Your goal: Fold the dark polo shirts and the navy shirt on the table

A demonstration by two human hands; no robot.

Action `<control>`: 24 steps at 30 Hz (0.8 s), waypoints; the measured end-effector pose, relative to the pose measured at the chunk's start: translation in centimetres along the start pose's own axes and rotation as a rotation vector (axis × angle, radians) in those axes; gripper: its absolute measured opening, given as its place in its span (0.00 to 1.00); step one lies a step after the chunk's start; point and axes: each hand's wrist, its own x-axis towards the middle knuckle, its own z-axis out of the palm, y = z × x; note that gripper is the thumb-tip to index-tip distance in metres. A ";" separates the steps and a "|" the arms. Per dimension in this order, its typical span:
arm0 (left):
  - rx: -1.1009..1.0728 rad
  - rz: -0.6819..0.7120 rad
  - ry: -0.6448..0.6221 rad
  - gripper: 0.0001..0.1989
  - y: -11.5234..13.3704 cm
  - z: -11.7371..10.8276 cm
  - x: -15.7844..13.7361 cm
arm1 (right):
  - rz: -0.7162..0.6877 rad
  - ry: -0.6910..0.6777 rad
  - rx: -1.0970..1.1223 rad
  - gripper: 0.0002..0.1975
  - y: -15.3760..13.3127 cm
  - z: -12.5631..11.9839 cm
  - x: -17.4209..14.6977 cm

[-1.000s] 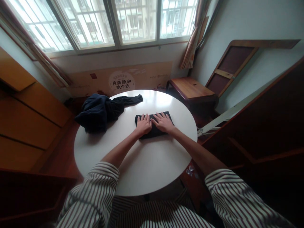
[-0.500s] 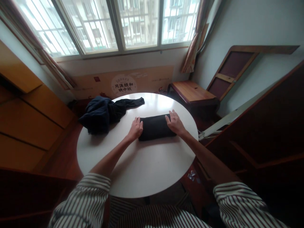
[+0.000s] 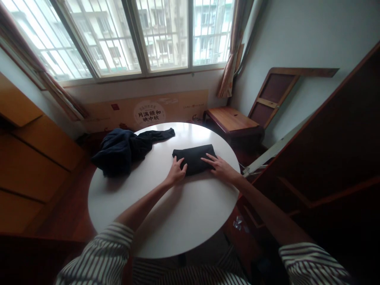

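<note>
A folded black cloth (image 3: pixel 196 157), probably a garment, lies as a neat rectangle on the round white table (image 3: pixel 166 221). My left hand (image 3: pixel 177 172) rests at its near left corner, fingers apart and touching the fabric, thumb by the near edge. Over the right end lies my right hand (image 3: pixel 222 168), fingers spread and laid on top of the cloth. Neither hand grips the fabric. A dark navy garment (image 3: pixel 118 152) sits crumpled at the table's left, one sleeve stretched toward the middle.
A wooden stool (image 3: pixel 233 119) stands beyond the table at the right, near a folded wooden frame (image 3: pixel 271 93) leaning on the wall. Wooden cabinets (image 3: pixel 26 166) line the left. A flat printed carton (image 3: pixel 178 105) stands below the window, and a dark wooden panel (image 3: pixel 332 158) is close on the right.
Both hands have shifted from the cloth's two ends toward its near side, with fingers now spread over it. The camera view has turned slightly. The navy garment stays in place.
</note>
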 end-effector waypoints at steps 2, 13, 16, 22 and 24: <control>-0.031 0.013 -0.018 0.23 1.1 1.3 1.5 | 0.067 0.003 -0.096 0.33 2.1 -0.1 0.2; 0.147 0.274 -0.131 0.31 3.4 5.4 5.6 | 0.226 0.024 -0.215 0.29 9.0 -1.5 3.0; 0.124 0.314 -0.144 0.25 2.0 4.9 7.5 | 0.261 0.063 -0.238 0.29 7.9 -1.3 2.2; 0.162 0.479 0.000 0.20 0.3 5.0 7.9 | 0.351 0.093 -0.203 0.26 5.6 -1.1 1.1; 0.225 0.535 0.023 0.19 0.4 5.2 7.2 | 0.344 0.095 -0.156 0.25 4.9 -1.7 1.8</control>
